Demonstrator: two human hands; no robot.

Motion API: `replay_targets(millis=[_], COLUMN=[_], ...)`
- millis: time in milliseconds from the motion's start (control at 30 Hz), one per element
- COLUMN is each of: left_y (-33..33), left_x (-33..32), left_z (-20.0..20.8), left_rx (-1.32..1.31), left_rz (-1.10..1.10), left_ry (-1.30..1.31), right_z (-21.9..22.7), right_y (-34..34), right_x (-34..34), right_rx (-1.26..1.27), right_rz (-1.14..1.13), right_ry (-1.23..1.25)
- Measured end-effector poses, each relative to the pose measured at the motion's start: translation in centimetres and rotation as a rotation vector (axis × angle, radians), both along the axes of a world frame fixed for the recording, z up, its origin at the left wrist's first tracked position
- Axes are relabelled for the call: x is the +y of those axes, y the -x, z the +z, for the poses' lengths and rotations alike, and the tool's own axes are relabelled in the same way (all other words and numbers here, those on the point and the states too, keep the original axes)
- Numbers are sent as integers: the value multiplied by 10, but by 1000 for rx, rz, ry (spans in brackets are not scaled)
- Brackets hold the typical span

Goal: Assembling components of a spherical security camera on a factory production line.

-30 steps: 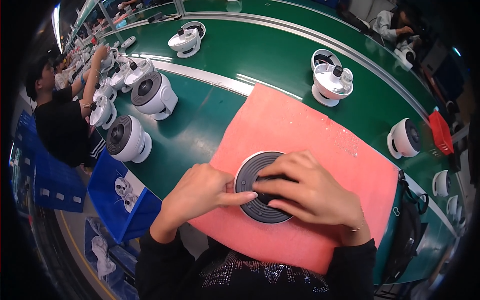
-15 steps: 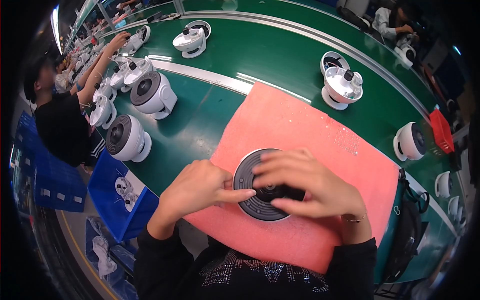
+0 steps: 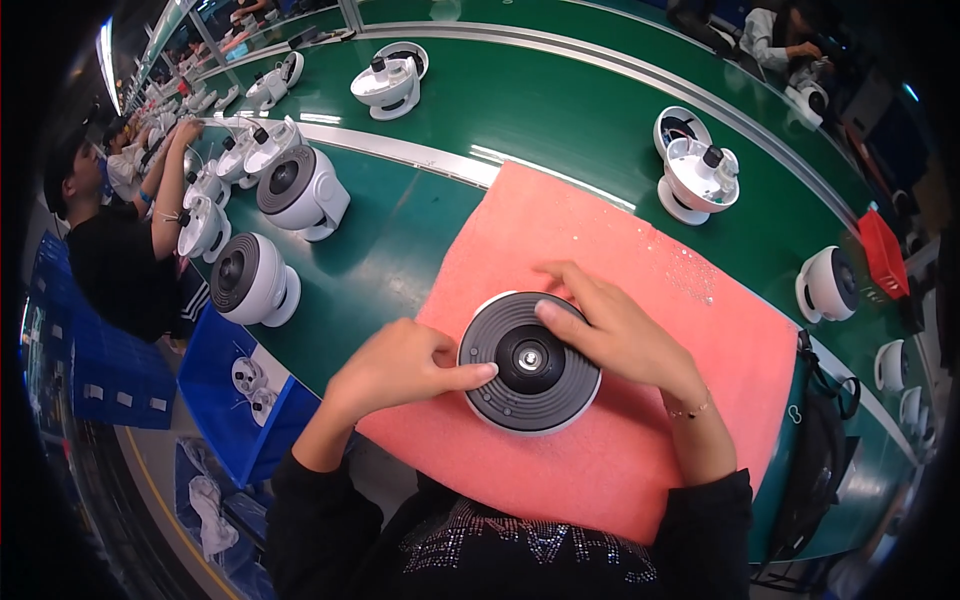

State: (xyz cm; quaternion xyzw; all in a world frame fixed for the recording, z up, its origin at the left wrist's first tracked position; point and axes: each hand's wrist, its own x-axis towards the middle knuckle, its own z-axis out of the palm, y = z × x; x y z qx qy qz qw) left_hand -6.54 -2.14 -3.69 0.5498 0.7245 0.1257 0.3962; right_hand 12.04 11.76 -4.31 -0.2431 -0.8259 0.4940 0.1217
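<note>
A round white fan motor housing (image 3: 487,402) with a dark grey face of raised rings lies face up in front of me. A metal shaft tip shows at the centre of its black hub. My left hand (image 3: 400,372) holds its left side, thumb laid on the ringed face and fingers curled down past the rim, partly hidden. On the upper right, my right hand (image 3: 618,328) grips the rim with its thumb on the face; its fingers reach around the far side. Beneath is a pink foam mat (image 3: 580,240).
Several similar housings, such as one white unit (image 3: 262,280), stand on the green bench to the left. Open white units (image 3: 700,178) sit on the green belt (image 3: 540,110) beyond. A blue bin (image 3: 225,420) is at lower left, a black bag (image 3: 812,460) at right. A co-worker (image 3: 115,250) works at left.
My right hand has moved off the hub to the right rim, uncovering the shaft. Units on the belt have shifted slightly right. The co-worker's arms have drawn back.
</note>
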Motion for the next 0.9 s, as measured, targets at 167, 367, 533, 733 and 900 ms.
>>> replay_targets(millis=[167, 367, 533, 733, 900], left_y=[-23, -51, -62, -43, -110], left_x=[-22, -20, -11, 19, 67], left_z=[-22, 17, 32, 25, 29], left_rx=[-881, -336, -253, -885, -1290], left_rz=[309, 203, 138, 112, 453], left_ry=[-125, -661, -776, -908, -982], right_z=[5, 26, 36, 52, 56], right_y=[-7, -12, -26, -52, -61], right_x=[-7, -17, -8, 5, -11], right_rx=[-14, 348, 464, 621, 709], right_rz=[113, 7, -15, 29, -226], right_ry=[158, -129, -229, -32, -362])
